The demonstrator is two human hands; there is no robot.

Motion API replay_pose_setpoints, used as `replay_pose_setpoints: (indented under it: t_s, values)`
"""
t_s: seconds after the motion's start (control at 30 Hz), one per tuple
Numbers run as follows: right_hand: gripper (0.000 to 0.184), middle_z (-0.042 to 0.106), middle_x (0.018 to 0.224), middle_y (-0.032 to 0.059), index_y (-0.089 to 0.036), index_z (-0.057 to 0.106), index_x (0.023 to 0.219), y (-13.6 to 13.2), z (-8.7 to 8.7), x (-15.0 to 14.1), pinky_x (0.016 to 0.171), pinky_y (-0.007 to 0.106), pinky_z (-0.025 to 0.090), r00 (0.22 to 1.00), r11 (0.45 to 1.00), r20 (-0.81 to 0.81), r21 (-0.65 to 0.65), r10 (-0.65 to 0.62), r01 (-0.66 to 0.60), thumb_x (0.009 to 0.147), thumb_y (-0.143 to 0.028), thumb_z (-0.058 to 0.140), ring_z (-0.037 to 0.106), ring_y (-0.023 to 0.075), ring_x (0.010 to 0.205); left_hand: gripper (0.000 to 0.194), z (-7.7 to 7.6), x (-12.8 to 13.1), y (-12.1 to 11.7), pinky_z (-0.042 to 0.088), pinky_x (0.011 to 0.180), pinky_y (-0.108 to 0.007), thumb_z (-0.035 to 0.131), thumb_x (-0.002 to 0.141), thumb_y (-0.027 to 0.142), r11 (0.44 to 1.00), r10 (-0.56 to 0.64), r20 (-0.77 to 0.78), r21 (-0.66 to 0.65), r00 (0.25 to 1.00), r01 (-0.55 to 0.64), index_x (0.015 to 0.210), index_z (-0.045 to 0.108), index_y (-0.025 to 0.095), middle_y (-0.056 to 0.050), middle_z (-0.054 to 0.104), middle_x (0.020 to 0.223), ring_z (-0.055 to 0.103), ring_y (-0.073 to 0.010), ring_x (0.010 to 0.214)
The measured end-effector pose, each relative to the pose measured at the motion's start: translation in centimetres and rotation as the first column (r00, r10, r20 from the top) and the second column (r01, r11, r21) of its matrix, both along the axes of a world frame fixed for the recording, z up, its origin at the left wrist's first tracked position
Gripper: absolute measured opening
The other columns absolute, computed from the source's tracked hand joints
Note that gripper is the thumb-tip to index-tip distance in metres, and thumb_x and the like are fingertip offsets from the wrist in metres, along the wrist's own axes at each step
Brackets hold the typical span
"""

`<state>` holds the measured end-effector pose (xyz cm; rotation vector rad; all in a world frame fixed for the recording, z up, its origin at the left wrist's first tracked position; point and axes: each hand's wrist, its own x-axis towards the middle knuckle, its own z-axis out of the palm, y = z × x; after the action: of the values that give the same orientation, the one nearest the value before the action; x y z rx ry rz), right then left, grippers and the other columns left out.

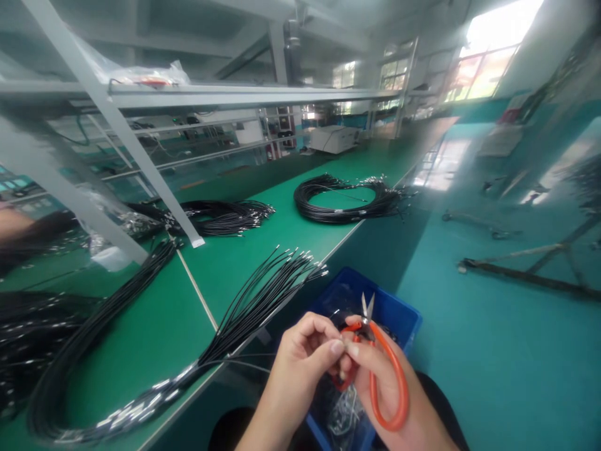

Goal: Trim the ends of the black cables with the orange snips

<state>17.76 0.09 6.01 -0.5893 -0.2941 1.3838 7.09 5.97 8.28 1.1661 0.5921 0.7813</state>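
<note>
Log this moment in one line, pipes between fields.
right hand: holds orange-handled scissors, blades apart | left hand: fingertips at right thumb, item unclear | below: blue bin | green bench: black cable bundles

The one view came from a camera worn on the person's head, looking forward and down. Both hands were near the lens, the left hand [300, 354] and the right hand [387, 383] low and just right of the middle, with the forearms cut off by the bottom edge. A blue bin [399, 305] showed below them. The camera faced obliquely along the green desk [154, 326], which filled the left and receded toward the upper right. Floor [493, 351] took the right side; a window [498, 47] stood far off at top right.
</note>
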Motion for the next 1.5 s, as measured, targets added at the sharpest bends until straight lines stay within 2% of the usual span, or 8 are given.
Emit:
replay_pose_setpoints:
  t_s: [0.17, 0.43, 0.5, 0.73, 0.87, 1.0, 1.13, 1.5]
  values:
    - [0.012, 0.061, 0.071, 0.0, -0.02, 0.06, 0.089, 0.4, 0.6, 0.2, 0.056, 0.025, 0.042, 0.999, 0.999, -0.031, -0.034, -0.012, 0.011, 0.081, -0.012, 0.056, 0.054, 0.0128, 0.06, 0.009, -0.2, -1.0, 0.3, 0.044, 0.057, -0.023, 0.054, 0.083, 0.021, 0.963, 0.199, -0.199, 0.222, 0.96, -0.153, 0.075, 0.053, 0.017, 0.001, 0.054, 0.069, 0.052, -0.011, 0.057]
    - [0.013, 0.061, 0.075, 0.0015, -0.02, 0.058, 0.091, 0.7, 0.6, -0.2, 0.053, 0.024, 0.042, 0.997, 0.997, -0.081, -0.081, -0.013, 0.007, 0.079, -0.015, 0.06, 0.054, 0.0141, 0.063, 0.021, 0.7, -1.1, -0.4, 0.048, 0.064, -0.023, 0.048, 0.083, 0.011, 0.418, 0.59, -0.321, 0.906, 0.741, 0.059, 0.084, 0.066, 0.023, -0.007, 0.059, 0.097, 0.06, -0.0144, 0.074]
    - [0.013, 0.061, 0.072, 0.0009, -0.02, 0.058, 0.09, 0.7, 0.6, -0.4, 0.054, 0.024, 0.041, 0.996, 0.996, -0.086, -0.091, -0.013, 0.005, 0.079, -0.015, 0.061, 0.054, 0.0145, 0.063, 0.02, 0.6, -1.2, -0.4, 0.048, 0.066, -0.024, 0.049, 0.083, 0.013, 0.455, 0.605, -0.312, 0.891, 0.732, 0.005, 0.081, 0.066, 0.023, -0.007, 0.061, 0.095, 0.061, -0.0156, 0.075]
    - [0.014, 0.053, 0.057, -0.0034, -0.019, 0.055, 0.094, 0.9, 0.6, -0.8, 0.053, 0.023, 0.039, 0.999, 0.998, -0.029, -0.065, -0.019, 0.017, 0.081, -0.017, 0.056, 0.047, 0.0122, 0.055, 0.006, 0.1, -0.9, -0.9, 0.049, 0.061, -0.024, 0.058, 0.081, 0.022, 0.947, 0.185, -0.265, 0.304, 0.946, -0.1, 0.086, 0.061, 0.019, -0.001, 0.066, 0.071, 0.061, -0.015, 0.063]
    - [0.019, 0.055, 0.063, -0.0048, -0.024, 0.052, 0.097, 0.8, 0.2, -0.4, 0.056, 0.024, 0.04, 0.928, 0.973, 0.33, -0.09, -0.171, 0.211, 0.079, -0.02, 0.06, 0.049, 0.012, 0.057, 0.009, -0.5, -0.8, -0.9, 0.043, 0.056, -0.02, 0.064, 0.078, 0.024, 0.952, 0.265, -0.239, 0.222, 0.934, -0.212, 0.073, 0.063, 0.016, 0.001, 0.061, 0.063, 0.053, -0.0107, 0.056]
    - [0.027, 0.061, 0.092, 0.0027, -0.026, 0.054, 0.099, 0.7, -0.5, 0.0, 0.075, 0.034, 0.046, 0.443, 0.844, 0.771, 0.22, -0.458, 0.489, 0.075, -0.018, 0.064, 0.058, 0.0205, 0.085, 0.012, -0.7, -0.9, -0.6, 0.037, 0.051, -0.017, 0.069, 0.073, 0.025, 0.965, 0.251, -0.221, 0.13, 0.942, -0.226, 0.07, 0.064, 0.014, 0.002, 0.059, 0.061, 0.047, -0.008, 0.053]
    - [0.026, 0.056, 0.095, 0.0043, -0.027, 0.054, 0.1, 0.9, -0.6, 0.0, 0.078, 0.036, 0.046, 0.126, 0.833, 0.85, 0.453, -0.511, 0.317, 0.079, -0.012, 0.058, 0.056, 0.0225, 0.091, 0.011, -0.3, -0.7, -0.7, 0.039, 0.052, -0.018, 0.069, 0.072, 0.024, 0.976, 0.212, -0.185, 0.087, 0.96, -0.199, 0.072, 0.066, 0.014, 0.0, 0.063, 0.065, 0.05, -0.009, 0.054]
    - [0.055, 0.061, 0.077, 0.0035, -0.028, 0.046, 0.115, 1.3, -0.6, 0.0, 0.074, 0.042, 0.046, -0.273, 0.706, 0.713, 0.694, -0.646, 0.142, 0.071, 0.001, 0.06, 0.051, 0.0241, 0.076, 0.009, -0.1, -0.6, -1.1, 0.039, 0.051, -0.017, 0.065, 0.072, 0.019, 0.946, 0.32, -0.187, 0.115, 0.929, -0.303, 0.065, 0.06, 0.015, 0.003, 0.059, 0.059, 0.05, -0.0092, 0.054]
